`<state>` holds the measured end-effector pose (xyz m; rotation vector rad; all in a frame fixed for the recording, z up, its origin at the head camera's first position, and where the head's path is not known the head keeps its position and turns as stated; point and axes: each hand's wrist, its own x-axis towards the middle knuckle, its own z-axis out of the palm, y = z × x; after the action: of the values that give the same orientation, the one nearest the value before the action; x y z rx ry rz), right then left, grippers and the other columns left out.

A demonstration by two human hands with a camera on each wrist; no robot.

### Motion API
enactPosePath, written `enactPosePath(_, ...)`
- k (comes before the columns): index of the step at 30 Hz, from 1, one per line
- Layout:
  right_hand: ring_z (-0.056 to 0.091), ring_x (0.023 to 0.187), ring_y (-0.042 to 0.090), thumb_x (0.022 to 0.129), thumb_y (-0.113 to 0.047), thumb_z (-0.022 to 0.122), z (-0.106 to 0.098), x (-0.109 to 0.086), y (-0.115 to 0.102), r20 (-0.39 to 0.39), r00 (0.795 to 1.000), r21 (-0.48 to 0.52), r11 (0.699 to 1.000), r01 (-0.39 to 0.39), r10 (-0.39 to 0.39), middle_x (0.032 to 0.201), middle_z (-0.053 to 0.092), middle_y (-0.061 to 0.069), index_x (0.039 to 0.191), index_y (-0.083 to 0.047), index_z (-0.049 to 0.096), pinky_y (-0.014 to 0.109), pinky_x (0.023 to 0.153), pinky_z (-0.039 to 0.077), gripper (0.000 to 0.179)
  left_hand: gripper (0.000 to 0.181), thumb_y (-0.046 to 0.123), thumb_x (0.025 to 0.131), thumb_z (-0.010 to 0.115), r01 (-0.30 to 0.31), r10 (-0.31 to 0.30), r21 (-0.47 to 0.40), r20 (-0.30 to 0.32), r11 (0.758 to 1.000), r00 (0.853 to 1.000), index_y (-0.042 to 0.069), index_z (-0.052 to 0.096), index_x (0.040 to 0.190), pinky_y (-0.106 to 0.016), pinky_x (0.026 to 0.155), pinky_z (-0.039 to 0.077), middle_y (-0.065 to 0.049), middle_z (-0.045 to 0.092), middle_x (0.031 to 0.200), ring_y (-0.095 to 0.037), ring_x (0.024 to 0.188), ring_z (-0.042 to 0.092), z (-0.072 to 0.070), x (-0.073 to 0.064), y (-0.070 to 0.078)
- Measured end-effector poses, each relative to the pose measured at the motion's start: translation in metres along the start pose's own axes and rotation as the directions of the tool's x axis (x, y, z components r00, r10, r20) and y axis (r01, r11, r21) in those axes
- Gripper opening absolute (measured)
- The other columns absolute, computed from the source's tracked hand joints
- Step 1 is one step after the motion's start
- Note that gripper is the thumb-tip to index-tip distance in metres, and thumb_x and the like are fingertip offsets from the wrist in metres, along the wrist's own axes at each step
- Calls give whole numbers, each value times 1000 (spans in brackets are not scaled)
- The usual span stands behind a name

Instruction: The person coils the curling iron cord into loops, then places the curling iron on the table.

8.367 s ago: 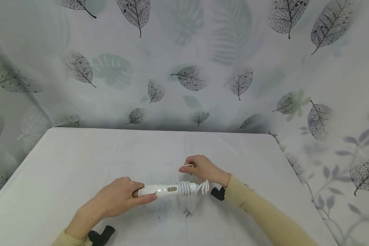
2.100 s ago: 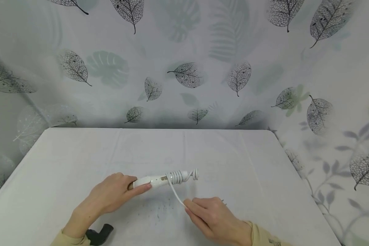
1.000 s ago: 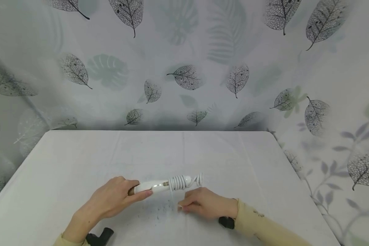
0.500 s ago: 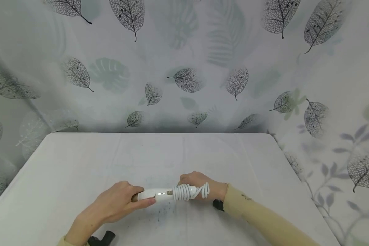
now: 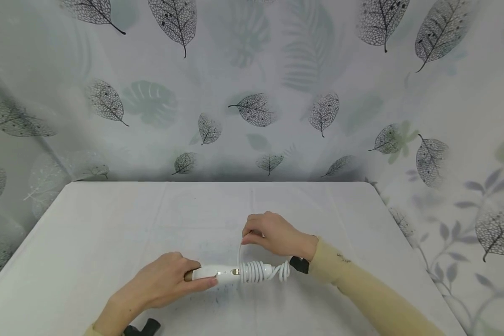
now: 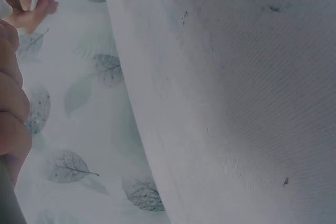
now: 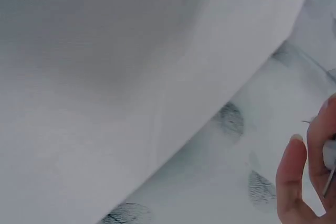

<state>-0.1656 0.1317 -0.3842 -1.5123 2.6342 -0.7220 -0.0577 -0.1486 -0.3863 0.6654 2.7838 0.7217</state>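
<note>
In the head view my left hand (image 5: 157, 280) grips the gold-brown end of a white hair styling iron (image 5: 220, 273), thumb along its near side. A white cord (image 5: 254, 272) is wound in several turns round the iron's right part, with loose coils at the far right end. My right hand (image 5: 277, 235), beyond the iron, pinches a strand of the cord that runs up taut from the turns. A pale plug with a metal prong (image 7: 329, 182) shows in the right hand in the right wrist view. Curled fingers of the left hand (image 6: 11, 93) edge the left wrist view.
The iron is held over a white table (image 5: 122, 219) with small dark marks. A leaf-patterned curtain (image 5: 252, 140) hangs behind the table and along its sides. Black wrist mounts (image 5: 299, 264) sit at both wrists.
The right hand has swung from the near side of the iron, past it, up to the far side, carrying the cord round. The left hand keeps its grip. More turns lie on the iron than at first.
</note>
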Motion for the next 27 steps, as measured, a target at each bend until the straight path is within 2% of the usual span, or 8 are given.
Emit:
enactPosePath(3, 46, 64, -3, 95, -27, 69, -8, -2, -9, -29, 999, 45, 999, -13, 14, 85, 61, -12, 92, -19, 72, 20, 67, 41, 8, 52, 70, 91, 53, 2, -2, 2, 3, 1000, 1000, 27, 48, 62, -19, 46, 27, 17, 27, 52, 3, 47, 28, 0, 1, 0)
enactPosePath(10, 46, 66, -1, 96, -25, 68, -19, -4, -26, -87, 996, 70, 998, 3, 3, 83, 59, -9, 93, -17, 69, 17, 64, 44, 9, 54, 72, 91, 51, 19, -19, 23, 11, 1000, 1000, 27, 49, 61, -20, 47, 27, 16, 30, 51, 1, 47, 30, 2, 4, 1)
enactPosePath(15, 45, 66, 0, 96, -23, 68, -23, -9, -32, -115, 993, 94, 996, -3, 14, 83, 56, -10, 94, -17, 67, 17, 62, 43, 7, 56, 75, 89, 49, 62, -63, 29, 13, 998, 998, 27, 50, 60, -21, 47, 28, 16, 31, 50, 0, 47, 31, 4, 6, 1)
enactPosePath(19, 45, 65, 1, 96, -23, 68, -25, -11, -39, -136, 991, 86, 996, 8, 4, 82, 55, -10, 94, -17, 66, 17, 61, 42, 7, 57, 76, 88, 49, 94, -94, 21, 23, 995, 995, 27, 51, 60, -21, 47, 29, 15, 33, 51, -1, 48, 32, 5, 6, 0)
enactPosePath(23, 48, 66, 1, 95, -22, 70, -22, -15, -48, -190, 982, 57, 998, 17, -5, 80, 54, -9, 92, -15, 66, 15, 62, 43, 8, 56, 76, 89, 48, 110, -110, 7, 24, 994, 994, 27, 52, 61, -21, 48, 29, 14, 32, 51, -1, 48, 32, 4, 6, -1)
enactPosePath(27, 41, 61, -2, 94, -19, 71, -14, -22, -59, -246, 969, 15, 1000, 21, -16, 79, 51, -8, 91, -13, 66, 12, 58, 38, 8, 53, 74, 90, 49, 119, -119, -6, 22, 993, 993, 29, 56, 65, -22, 48, 30, 15, 33, 51, -1, 48, 32, 3, 7, -2)
